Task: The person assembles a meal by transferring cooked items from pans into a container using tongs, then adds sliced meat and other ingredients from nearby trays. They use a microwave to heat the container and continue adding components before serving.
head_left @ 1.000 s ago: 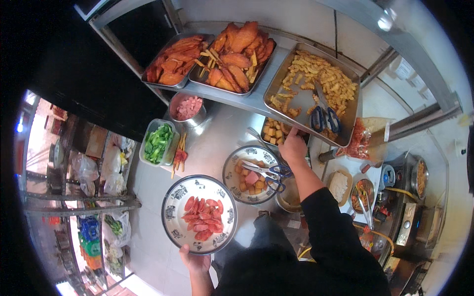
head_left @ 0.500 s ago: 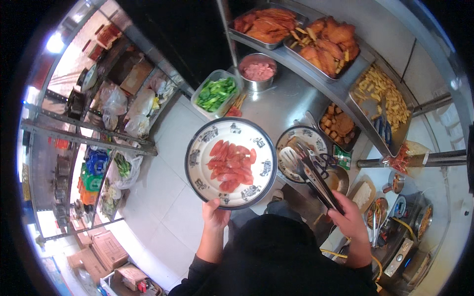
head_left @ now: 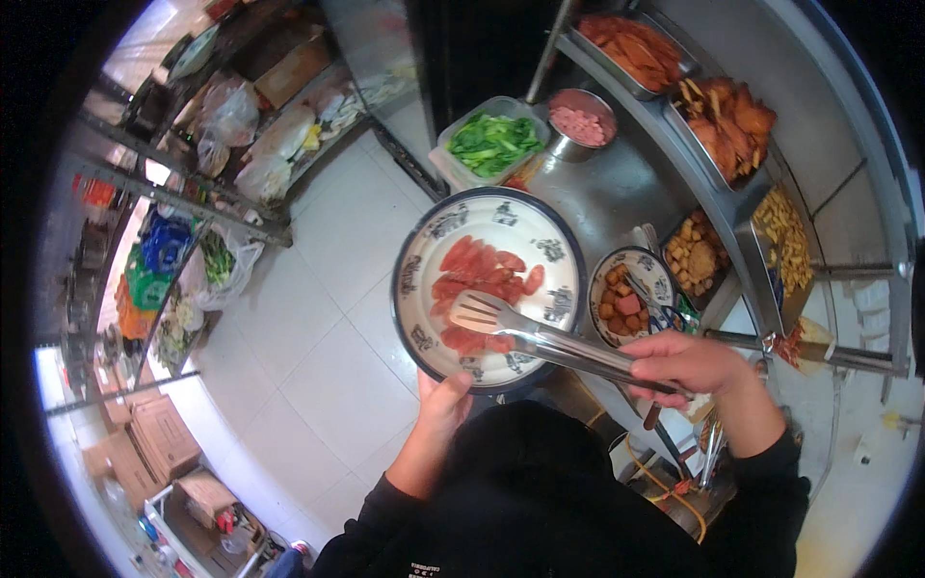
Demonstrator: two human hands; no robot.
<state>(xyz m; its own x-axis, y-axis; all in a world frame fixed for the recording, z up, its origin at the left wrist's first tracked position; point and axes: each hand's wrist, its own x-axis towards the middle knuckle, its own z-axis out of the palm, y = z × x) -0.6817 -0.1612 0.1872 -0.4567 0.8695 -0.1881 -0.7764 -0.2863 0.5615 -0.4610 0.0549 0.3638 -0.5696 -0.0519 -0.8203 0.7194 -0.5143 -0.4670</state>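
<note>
My left hand (head_left: pixel 445 403) grips the near rim of a white plate (head_left: pixel 424 252) with a dark blue edge and dark printed patterns. Thin red oval slices of sausage or cured meat (head_left: pixel 474 270) lie heaped in its middle. Wrapped around metal tongs (head_left: pixel 568 349), my right hand (head_left: pixel 689 371) is closed at the plate's right side. The slotted head of the tongs lies over the near slices; whether a slice is pinched there is hidden. A smaller patterned bowl (head_left: pixel 647 258) at the right holds brown cubes, a pink piece and scissors (head_left: pixel 665 313).
Beyond the plate, a steel counter (head_left: pixel 602 197) carries a plastic tub of cut greens (head_left: pixel 493 144) and a steel pot of pink chunks (head_left: pixel 580 125). A shelf at right holds trays of fried food (head_left: pixel 727 130). Bags and boxes fill the racks (head_left: pixel 260 217) at left.
My right hand has swung the tongs left, from above the smaller bowl onto the sliced meat. My left hand still holds the plate. The view has shifted.
</note>
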